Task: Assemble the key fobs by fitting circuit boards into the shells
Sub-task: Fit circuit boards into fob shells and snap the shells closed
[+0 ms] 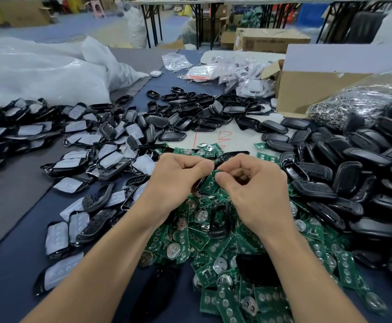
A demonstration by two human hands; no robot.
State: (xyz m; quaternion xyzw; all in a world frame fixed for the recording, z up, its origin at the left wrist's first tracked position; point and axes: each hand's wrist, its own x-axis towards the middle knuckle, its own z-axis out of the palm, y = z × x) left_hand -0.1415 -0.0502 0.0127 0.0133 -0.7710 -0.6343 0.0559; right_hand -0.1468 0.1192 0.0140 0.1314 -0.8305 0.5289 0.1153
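Both hands work above the board pile (216, 243): the left hand (176, 180) grips a black shell (198, 187), the right hand (258, 187) pinches a circuit board (210, 183) against it; shell heaps (353, 173) flank the pile.

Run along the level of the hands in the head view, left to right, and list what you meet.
Pile of white-padded shells → left hand gripping a black shell → green circuit board → right hand → pile of plain black shells.
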